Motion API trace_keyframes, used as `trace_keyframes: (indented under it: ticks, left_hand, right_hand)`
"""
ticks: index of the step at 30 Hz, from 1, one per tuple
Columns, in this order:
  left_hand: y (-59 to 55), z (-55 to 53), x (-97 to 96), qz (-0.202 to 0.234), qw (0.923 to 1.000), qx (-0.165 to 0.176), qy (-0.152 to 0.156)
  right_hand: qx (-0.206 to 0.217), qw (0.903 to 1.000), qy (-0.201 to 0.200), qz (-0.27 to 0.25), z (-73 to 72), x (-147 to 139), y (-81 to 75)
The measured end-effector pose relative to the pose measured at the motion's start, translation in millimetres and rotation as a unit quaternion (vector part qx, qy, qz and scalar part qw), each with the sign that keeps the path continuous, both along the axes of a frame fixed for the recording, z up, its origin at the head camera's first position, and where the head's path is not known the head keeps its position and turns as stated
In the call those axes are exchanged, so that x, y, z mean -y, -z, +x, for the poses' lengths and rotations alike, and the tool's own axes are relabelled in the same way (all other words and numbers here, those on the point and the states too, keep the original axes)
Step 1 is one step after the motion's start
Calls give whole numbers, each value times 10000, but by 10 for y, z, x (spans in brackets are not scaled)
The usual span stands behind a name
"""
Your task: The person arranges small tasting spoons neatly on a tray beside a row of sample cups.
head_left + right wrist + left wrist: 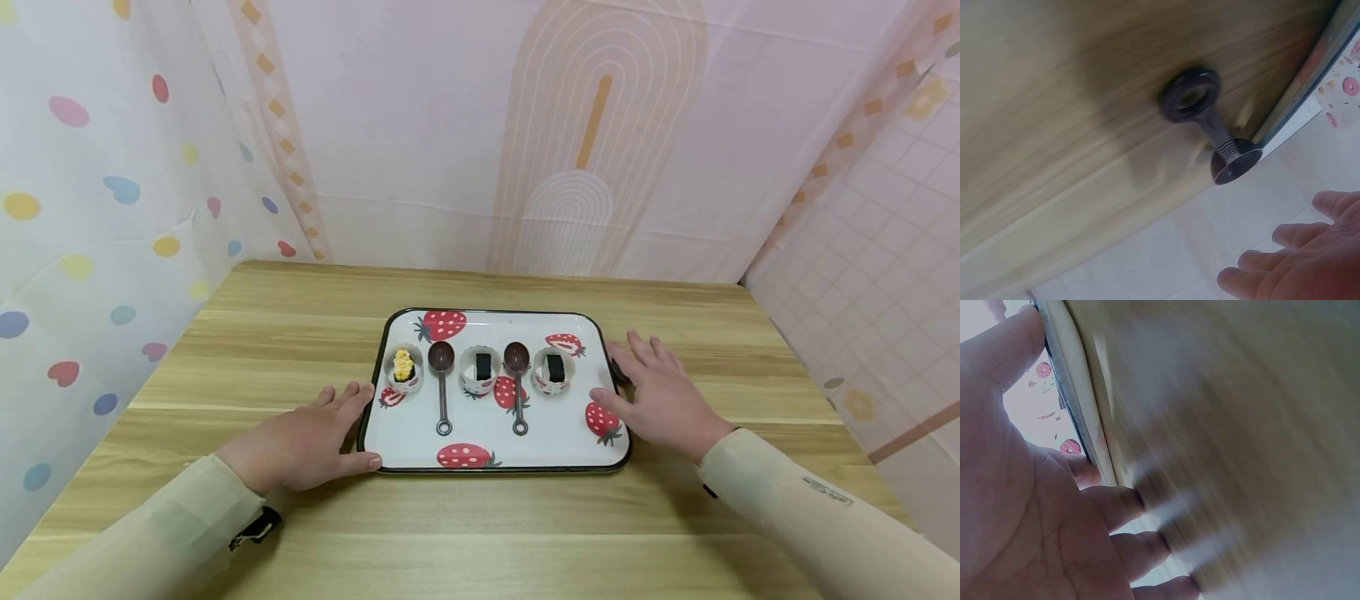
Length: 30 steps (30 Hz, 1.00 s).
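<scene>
A white enamel tray (412,437) with red strawberries and a dark rim lies on the table. In it stand three small paper cups: the left cup (407,387) holds a yellow-topped sushi piece (402,365), while the middle cup (480,387) and right cup (553,387) each hold a black-wrapped piece. Two dark spoons (441,357) lie between the cups. My left hand (303,437) touches the tray's left edge, its thumb over the rim. Fingers spread, my right hand (663,400) is at the right edge. Beside that edge lies another dark ring-ended spoon (1215,128), mostly hidden in the head view.
The wooden table (480,533) runs back to a pale patterned curtain (420,150). More curtain with coloured dots (123,190) hangs on the left, and a checked one (900,233) on the right.
</scene>
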<state>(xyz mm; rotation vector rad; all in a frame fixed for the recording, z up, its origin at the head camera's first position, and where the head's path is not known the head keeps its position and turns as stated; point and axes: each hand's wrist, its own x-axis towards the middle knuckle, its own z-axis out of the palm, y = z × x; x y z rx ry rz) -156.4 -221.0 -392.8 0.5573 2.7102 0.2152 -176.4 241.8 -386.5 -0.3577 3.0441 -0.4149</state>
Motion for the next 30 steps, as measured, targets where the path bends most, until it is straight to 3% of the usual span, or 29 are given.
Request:
trace_keyframes:
  ticks: [12, 30]
  left_hand:
    - [-8, 9, -2, 42, 10000, -37, 10]
    - [1, -1, 9, 14, 10000, -37, 52]
  right_hand:
    - [-73, 9999, -99, 118, 48, -176, 8]
    - [223, 9992, 46, 330, 116, -314, -40]
